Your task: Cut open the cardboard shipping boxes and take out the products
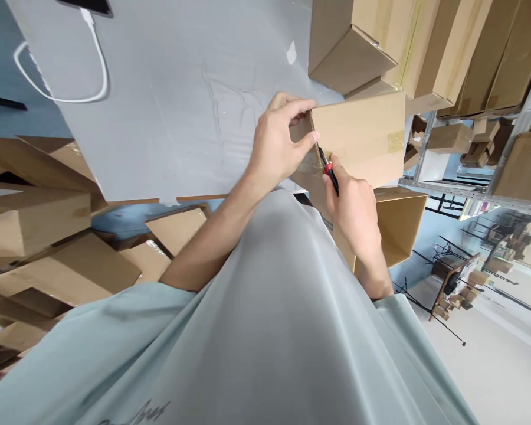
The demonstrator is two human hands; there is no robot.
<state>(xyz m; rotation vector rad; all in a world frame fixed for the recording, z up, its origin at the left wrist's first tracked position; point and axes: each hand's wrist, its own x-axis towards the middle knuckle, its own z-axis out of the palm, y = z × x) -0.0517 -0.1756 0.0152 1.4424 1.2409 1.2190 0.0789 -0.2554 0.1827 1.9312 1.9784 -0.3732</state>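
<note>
Brown cardboard forms the taped carton (363,130), which we see at the right end of the grey tabletop (159,130). The left hand (277,141) grips the carton's left edge with thumb and fingertips. The right hand (354,206) is closed around a black-and-red utility knife (328,170), its tip directed at that same edge, just beside the left thumb; we cannot tell how deep the blade sits. Beyond the carton we note a row of larger cartons (380,47); to the right, an open carton (402,224) and metal shelving (426,150). A white cable (104,71) loops over the tabletop's left edge.
</note>
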